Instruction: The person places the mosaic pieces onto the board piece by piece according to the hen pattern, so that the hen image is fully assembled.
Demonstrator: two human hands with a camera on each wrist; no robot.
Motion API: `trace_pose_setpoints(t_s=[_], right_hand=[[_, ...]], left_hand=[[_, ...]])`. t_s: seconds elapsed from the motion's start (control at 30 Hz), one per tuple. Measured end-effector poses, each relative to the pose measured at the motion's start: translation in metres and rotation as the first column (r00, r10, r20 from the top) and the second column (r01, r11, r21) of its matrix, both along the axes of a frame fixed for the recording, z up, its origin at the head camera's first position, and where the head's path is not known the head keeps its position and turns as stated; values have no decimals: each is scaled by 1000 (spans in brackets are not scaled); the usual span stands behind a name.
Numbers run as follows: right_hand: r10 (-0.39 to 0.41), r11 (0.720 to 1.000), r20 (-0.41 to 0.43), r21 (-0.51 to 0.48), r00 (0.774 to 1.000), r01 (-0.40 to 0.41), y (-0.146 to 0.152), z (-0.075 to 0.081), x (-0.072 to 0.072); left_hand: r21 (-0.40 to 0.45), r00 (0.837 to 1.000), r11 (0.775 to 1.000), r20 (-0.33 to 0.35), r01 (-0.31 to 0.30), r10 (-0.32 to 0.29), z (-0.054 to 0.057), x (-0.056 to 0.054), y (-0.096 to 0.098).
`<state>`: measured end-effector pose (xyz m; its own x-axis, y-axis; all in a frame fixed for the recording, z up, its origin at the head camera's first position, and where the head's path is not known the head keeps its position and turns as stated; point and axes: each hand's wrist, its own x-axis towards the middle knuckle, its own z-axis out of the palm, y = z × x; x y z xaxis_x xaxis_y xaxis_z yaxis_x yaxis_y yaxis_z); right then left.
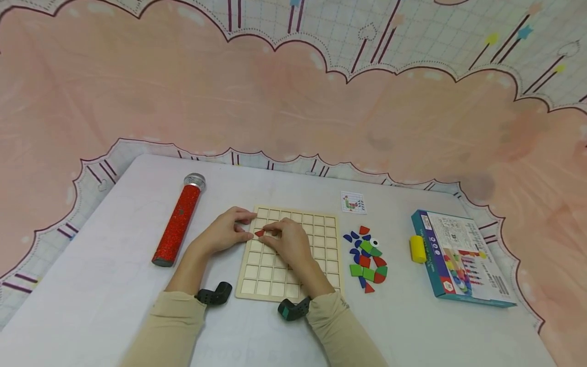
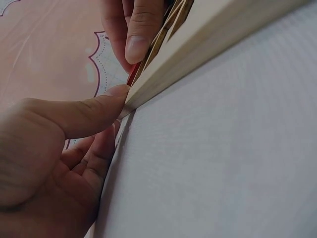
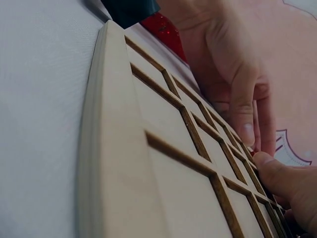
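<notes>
Red piece: a small red flat piece is showing at the upper left of the board, left of the head view's centre, by the fingertips.
Right hand: the right hand is reaching over the board from the lower right, its thumb and forefinger pinching the red piece.
Left hand: the left hand is resting against the board's left edge, thumb and forefinger standing apart; in the left wrist view its thumb tip is touching the edge just beside the red piece.
Gridded board: a pale wooden board with raised dividers is lying flat, lower centre of the frame.
Loose pieces: red, green and blue pieces are lying in a cluster right of the board, a white disc with a black dot among them.
Card: a small printed card is lying above the cluster.
Box: a flat printed box is lying at the lower right, a yellow cylinder sitting just beside its left edge.
Microphone: a glittery red microphone is lying aslant left of the hands, its silver head pointing up the frame.
Table: a white tabletop is bearing it all.
Backdrop: a pink scalloped cloth is filling the upper frame.
</notes>
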<state>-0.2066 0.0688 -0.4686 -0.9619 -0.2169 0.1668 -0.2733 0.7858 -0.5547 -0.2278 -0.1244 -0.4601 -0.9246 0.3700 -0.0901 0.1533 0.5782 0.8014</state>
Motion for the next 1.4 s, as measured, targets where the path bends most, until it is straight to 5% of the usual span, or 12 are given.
trace_pose_setpoints(t_s=[0.97, 1.4], right_hand=[[-36, 999, 13, -37, 999, 36, 1, 0, 1], [6, 1000, -12, 3, 1000, -6, 1, 0, 1]], left_hand=[[-14, 1000, 1000, -13, 4, -4, 0, -1, 0], [-36, 1000, 999, -24, 0, 0, -1, -3, -1]])
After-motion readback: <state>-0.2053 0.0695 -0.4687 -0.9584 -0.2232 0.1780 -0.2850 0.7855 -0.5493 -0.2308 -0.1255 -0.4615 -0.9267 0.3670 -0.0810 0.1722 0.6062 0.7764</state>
